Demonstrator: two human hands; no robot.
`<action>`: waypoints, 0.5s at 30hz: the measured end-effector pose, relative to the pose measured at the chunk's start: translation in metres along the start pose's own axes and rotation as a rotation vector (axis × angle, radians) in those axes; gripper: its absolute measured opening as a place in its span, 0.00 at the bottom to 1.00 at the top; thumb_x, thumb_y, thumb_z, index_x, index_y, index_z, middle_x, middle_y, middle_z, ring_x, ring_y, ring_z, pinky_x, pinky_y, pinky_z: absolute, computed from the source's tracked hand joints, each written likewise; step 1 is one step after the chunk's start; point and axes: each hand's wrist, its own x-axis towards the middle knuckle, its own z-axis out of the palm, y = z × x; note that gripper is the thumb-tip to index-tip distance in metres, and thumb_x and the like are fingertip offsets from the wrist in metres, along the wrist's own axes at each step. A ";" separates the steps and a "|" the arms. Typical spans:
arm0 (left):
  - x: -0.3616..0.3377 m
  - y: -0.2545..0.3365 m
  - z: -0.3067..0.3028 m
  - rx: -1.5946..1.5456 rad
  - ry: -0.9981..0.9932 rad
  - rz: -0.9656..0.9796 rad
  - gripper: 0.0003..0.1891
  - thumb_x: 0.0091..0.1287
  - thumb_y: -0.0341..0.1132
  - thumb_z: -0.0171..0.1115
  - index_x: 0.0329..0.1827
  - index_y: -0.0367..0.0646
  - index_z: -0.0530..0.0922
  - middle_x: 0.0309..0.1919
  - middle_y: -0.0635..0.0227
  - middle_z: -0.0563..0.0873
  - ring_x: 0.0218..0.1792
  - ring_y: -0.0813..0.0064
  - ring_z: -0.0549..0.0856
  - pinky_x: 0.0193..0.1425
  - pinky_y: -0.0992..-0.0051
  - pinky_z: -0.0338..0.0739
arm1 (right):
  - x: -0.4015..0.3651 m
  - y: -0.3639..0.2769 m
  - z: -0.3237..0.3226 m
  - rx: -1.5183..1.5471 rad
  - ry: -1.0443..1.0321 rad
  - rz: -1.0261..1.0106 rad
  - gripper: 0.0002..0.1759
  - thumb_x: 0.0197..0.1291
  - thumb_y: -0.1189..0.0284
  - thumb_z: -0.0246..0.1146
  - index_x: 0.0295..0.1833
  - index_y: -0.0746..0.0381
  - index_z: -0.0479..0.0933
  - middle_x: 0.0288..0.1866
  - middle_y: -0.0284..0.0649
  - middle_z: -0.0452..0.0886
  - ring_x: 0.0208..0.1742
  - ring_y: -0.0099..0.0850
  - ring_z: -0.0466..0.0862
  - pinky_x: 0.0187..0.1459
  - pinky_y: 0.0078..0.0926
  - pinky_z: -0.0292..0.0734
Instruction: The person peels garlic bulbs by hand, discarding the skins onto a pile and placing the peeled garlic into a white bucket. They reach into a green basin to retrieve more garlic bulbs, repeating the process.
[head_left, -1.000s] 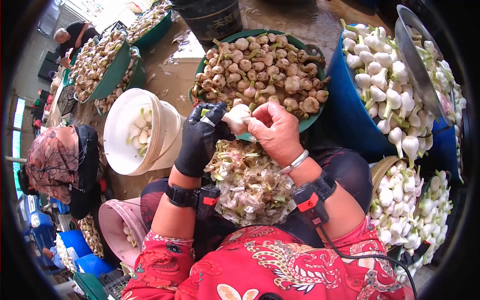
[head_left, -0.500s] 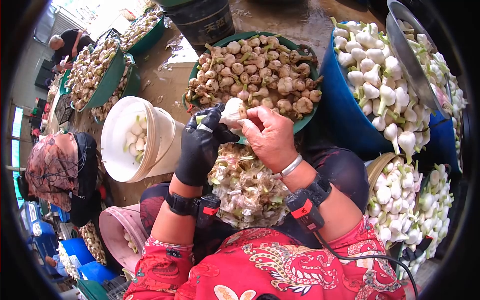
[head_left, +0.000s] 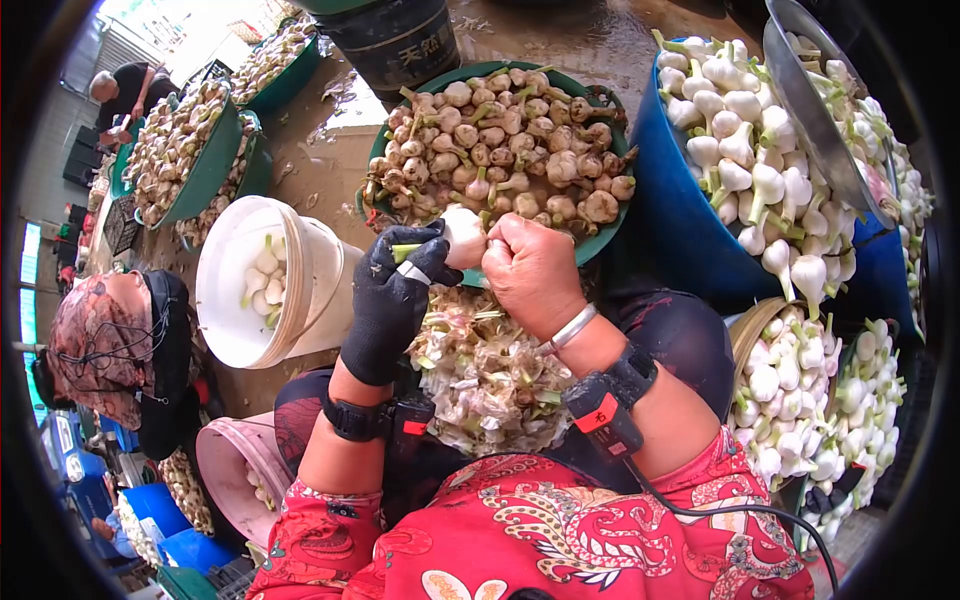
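Since half a second ago the right hand (head_left: 532, 272) has been closed from a lifted pinch into a fist, and the garlic bulb (head_left: 464, 233) has been brought slightly lower and nearer. In the head view, the bulb is held just near of the green basin (head_left: 602, 237), which is heaped with unpeeled garlic. The bulb is gripped from the left by the gloved left hand (head_left: 393, 292), whose fingers are wrapped around its green stem (head_left: 405, 251). The bare right hand's fingers are curled tight against the bulb's right side; whether any skin is pinched between them cannot be told. A pile of peelings (head_left: 490, 372) is seen on the lap, directly below both hands. A white bucket (head_left: 228, 325) with a few peeled bulbs inside is tipped at the left; a blue tub (head_left: 690, 225) heaped with white peeled garlic stands at the right. A person in a patterned headscarf (head_left: 92, 332) is seated at the far left.
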 end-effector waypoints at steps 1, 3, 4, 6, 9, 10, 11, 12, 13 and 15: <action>-0.002 0.002 -0.001 -0.028 -0.011 -0.015 0.07 0.66 0.27 0.58 0.46 0.35 0.76 0.41 0.62 0.84 0.34 0.73 0.85 0.41 0.75 0.80 | 0.002 0.001 0.000 -0.001 -0.001 0.000 0.06 0.52 0.74 0.56 0.27 0.65 0.72 0.26 0.50 0.77 0.31 0.48 0.79 0.33 0.42 0.74; -0.006 0.007 -0.002 -0.057 -0.025 -0.034 0.07 0.66 0.26 0.59 0.45 0.35 0.76 0.41 0.63 0.84 0.36 0.74 0.85 0.43 0.75 0.80 | 0.008 0.002 -0.003 0.074 0.085 0.032 0.04 0.51 0.76 0.56 0.28 0.65 0.74 0.25 0.49 0.78 0.28 0.48 0.79 0.31 0.39 0.74; -0.008 0.010 -0.002 0.076 -0.054 -0.019 0.07 0.64 0.24 0.60 0.44 0.35 0.77 0.42 0.63 0.84 0.38 0.75 0.84 0.45 0.75 0.79 | 0.013 0.003 -0.008 0.050 0.107 0.016 0.04 0.52 0.76 0.56 0.29 0.64 0.75 0.24 0.48 0.79 0.25 0.43 0.81 0.29 0.34 0.75; -0.012 0.012 -0.005 0.175 -0.118 0.018 0.09 0.58 0.20 0.63 0.42 0.36 0.79 0.43 0.64 0.84 0.45 0.76 0.82 0.51 0.76 0.76 | 0.025 0.017 -0.008 0.278 0.145 0.107 0.05 0.56 0.77 0.55 0.30 0.64 0.75 0.22 0.37 0.78 0.22 0.26 0.78 0.26 0.23 0.74; -0.014 0.016 -0.012 0.362 -0.160 0.239 0.13 0.52 0.18 0.62 0.42 0.36 0.80 0.39 0.65 0.84 0.45 0.72 0.82 0.54 0.73 0.74 | 0.037 0.024 -0.021 0.282 0.179 0.194 0.06 0.60 0.78 0.54 0.33 0.64 0.76 0.22 0.30 0.77 0.20 0.15 0.75 0.22 0.14 0.71; -0.014 0.017 -0.019 0.368 -0.157 0.241 0.13 0.52 0.18 0.62 0.42 0.36 0.80 0.39 0.65 0.84 0.45 0.72 0.82 0.54 0.73 0.74 | 0.036 0.026 -0.020 0.310 0.174 0.233 0.06 0.56 0.77 0.55 0.29 0.63 0.76 0.20 0.34 0.77 0.20 0.20 0.75 0.24 0.19 0.72; -0.013 0.018 -0.030 0.404 -0.103 0.256 0.12 0.53 0.17 0.59 0.41 0.36 0.79 0.39 0.65 0.83 0.45 0.72 0.82 0.53 0.74 0.75 | 0.034 0.028 -0.019 0.337 0.169 0.269 0.06 0.53 0.75 0.57 0.26 0.63 0.77 0.18 0.38 0.77 0.20 0.25 0.76 0.25 0.25 0.72; -0.012 0.020 -0.044 0.437 -0.050 0.272 0.12 0.54 0.15 0.57 0.40 0.37 0.79 0.39 0.64 0.82 0.45 0.72 0.81 0.53 0.74 0.75 | 0.029 0.031 -0.019 0.280 0.022 0.256 0.06 0.52 0.74 0.58 0.26 0.63 0.77 0.18 0.40 0.77 0.20 0.28 0.77 0.26 0.27 0.73; -0.007 0.030 -0.068 0.563 -0.035 0.422 0.15 0.52 0.15 0.49 0.39 0.36 0.78 0.38 0.65 0.81 0.45 0.70 0.82 0.54 0.73 0.75 | 0.021 0.032 -0.020 0.220 -0.123 0.247 0.07 0.51 0.72 0.59 0.25 0.63 0.78 0.19 0.42 0.78 0.20 0.32 0.78 0.26 0.29 0.73; -0.006 0.050 -0.124 0.606 0.183 0.396 0.18 0.49 0.16 0.48 0.42 0.37 0.78 0.40 0.63 0.82 0.47 0.68 0.81 0.57 0.71 0.73 | 0.005 0.033 -0.025 -0.097 -0.543 0.050 0.06 0.50 0.72 0.59 0.28 0.62 0.79 0.23 0.42 0.80 0.23 0.33 0.80 0.29 0.31 0.75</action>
